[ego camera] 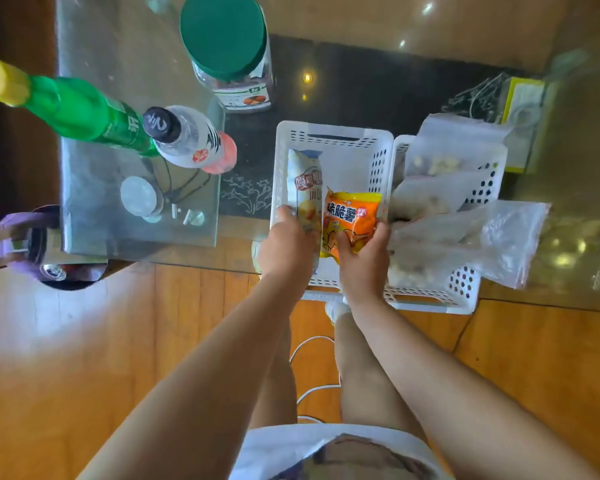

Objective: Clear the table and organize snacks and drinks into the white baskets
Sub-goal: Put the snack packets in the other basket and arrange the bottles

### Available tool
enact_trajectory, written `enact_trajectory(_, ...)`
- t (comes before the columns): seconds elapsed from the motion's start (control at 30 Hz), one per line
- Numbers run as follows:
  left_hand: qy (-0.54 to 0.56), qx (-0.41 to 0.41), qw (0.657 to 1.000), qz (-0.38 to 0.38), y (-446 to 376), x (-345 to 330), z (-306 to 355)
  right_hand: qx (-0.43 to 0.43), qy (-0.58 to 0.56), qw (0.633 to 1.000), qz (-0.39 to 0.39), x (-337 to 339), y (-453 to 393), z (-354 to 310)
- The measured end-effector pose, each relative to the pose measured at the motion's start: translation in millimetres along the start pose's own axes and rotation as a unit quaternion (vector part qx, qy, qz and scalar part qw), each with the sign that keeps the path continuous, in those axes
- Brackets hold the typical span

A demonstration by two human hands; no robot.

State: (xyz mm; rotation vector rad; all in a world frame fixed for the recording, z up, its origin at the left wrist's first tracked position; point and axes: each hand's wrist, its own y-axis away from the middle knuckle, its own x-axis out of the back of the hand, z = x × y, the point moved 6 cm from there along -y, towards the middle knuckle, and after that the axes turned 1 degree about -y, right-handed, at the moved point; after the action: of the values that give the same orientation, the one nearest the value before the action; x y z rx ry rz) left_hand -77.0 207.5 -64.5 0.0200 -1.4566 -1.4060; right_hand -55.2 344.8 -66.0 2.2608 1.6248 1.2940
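Two white baskets stand side by side on the glass table. In the left basket [333, 136] a pale snack packet [305, 183] stands along the left wall, and my left hand [286, 244] grips its lower end. My right hand [364, 258] holds an orange snack bag [352, 216] upright beside it inside the same basket. The right basket [465, 292] is filled with clear plastic bags of snacks [454, 157], one of which hangs over its right rim. A green bottle [80, 116], a clear bottle with a black cap [187, 140] and a green-lidded jar [229, 50] stand on the table to the left.
A round white lid [139, 197] and a cable lie on the glass near the bottles. A purple bag [25, 237] sits at the table's left corner. A yellow-edged box [522, 109] stands behind the right basket. Wooden floor and a white cable [309, 344] lie below.
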Motion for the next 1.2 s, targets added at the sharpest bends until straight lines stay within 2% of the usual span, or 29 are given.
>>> enact_trajectory(0.17,-0.050,-0.003,0.999,-0.007,-12.6,-18.9,1.8,-0.025,-0.007,0.999,-0.022,-20.7,-16.3,3.7)
enact_trajectory(0.33,-0.070,-0.044,0.997,-0.009,-18.7,-21.8,4.3,-0.024,0.005,0.999,-0.028,-21.6,-24.9,5.5)
enact_trajectory(0.43,-0.092,-0.060,0.993,-0.032,-17.3,-21.6,1.9,-0.036,-0.008,0.996,-0.076,-23.4,-25.3,11.1)
enact_trajectory(0.57,-0.045,-0.074,0.996,-0.034,-5.3,-17.8,-0.3,-0.058,0.014,0.991,-0.119,-22.4,-23.5,13.5)
enact_trajectory(0.77,-0.085,-0.172,0.981,-0.027,7.7,-20.7,-6.8,0.030,0.050,0.994,-0.095,-9.7,-0.6,-2.2)
enact_trajectory(0.97,-0.095,-0.164,0.980,-0.055,1.8,-27.7,-15.2,0.052,0.152,0.969,-0.190,-28.8,16.5,16.2)
enact_trajectory(1.2,-0.092,-0.168,0.980,-0.055,-3.0,-30.3,-17.8,0.023,0.189,0.959,-0.212,-46.7,2.3,19.8)
